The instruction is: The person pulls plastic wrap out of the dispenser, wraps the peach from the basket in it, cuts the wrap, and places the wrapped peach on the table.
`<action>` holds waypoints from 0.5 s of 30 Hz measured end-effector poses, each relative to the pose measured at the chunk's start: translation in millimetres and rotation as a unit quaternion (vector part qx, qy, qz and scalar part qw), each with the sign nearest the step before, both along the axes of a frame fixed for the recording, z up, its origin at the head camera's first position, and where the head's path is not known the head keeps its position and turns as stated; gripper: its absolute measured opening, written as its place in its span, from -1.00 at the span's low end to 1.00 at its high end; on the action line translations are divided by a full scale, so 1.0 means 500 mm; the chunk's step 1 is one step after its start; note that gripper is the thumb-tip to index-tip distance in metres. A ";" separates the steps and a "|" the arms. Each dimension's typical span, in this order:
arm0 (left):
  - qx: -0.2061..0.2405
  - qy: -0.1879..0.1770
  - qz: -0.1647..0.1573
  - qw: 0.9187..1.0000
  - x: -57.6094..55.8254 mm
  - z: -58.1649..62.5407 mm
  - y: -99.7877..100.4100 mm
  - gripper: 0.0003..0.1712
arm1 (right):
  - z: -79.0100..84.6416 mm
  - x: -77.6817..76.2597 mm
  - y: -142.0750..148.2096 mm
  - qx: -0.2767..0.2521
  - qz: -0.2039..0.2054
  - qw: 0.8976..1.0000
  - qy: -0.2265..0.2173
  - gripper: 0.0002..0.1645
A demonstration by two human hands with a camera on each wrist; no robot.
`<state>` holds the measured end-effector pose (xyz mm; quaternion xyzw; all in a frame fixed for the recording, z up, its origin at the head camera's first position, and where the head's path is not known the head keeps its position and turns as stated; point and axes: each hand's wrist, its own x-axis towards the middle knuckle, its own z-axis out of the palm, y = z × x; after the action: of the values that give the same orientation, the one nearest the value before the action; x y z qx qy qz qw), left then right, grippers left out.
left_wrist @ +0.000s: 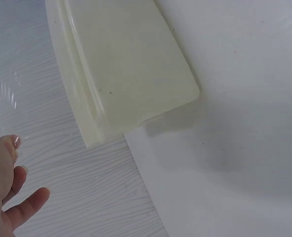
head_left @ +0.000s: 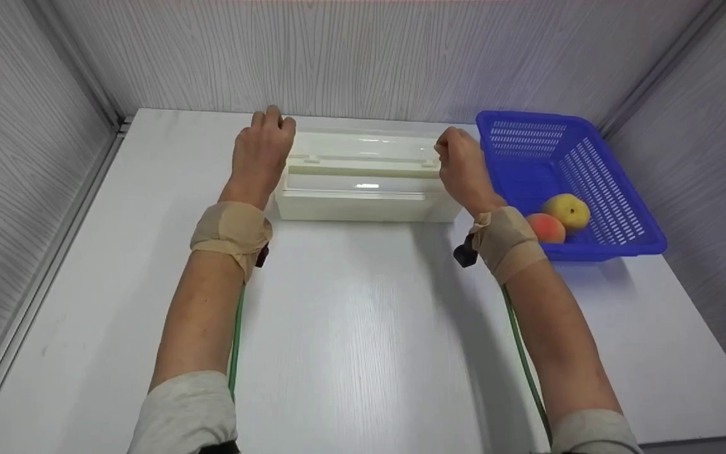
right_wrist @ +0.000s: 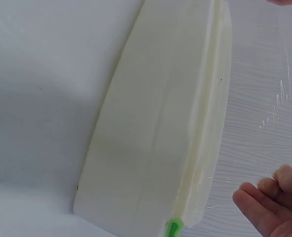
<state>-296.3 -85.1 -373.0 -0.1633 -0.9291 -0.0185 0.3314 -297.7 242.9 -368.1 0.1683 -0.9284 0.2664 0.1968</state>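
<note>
A cream-white cling film dispenser box lies lengthwise near the back of the table. A sheet of clear cling film rises from it, stretched between my hands. At the box's left end my left hand pinches one corner of the film between thumb and finger. My right hand pinches the other corner above the right end; its other fingers are partly extended. Both hands stay apart from the box itself. In the right wrist view a small green piece sits at the box's end.
A blue plastic basket stands on the right, close beside my right forearm. It holds a reddish peach and a yellow fruit. Wood-grain panels enclose the back and sides of the white table.
</note>
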 end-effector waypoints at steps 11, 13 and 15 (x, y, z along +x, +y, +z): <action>0.003 0.000 0.014 1.000 0.011 0.044 0.001 -0.83 | 0.043 0.005 0.004 0.010 0.012 1.000 0.027 -0.82; 0.001 0.008 0.016 1.000 0.012 0.052 0.001 -0.83 | 0.052 0.006 0.005 0.012 0.016 0.999 0.037 -0.82; 0.000 0.011 0.018 1.000 0.013 0.059 0.001 -0.83 | 0.061 0.007 0.005 0.014 0.017 0.999 0.043 -0.81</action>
<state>-289.9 -84.7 -343.3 -0.1468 -0.9281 -0.0112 0.3421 -294.2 245.2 -337.5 0.1978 -0.9198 0.2489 0.2300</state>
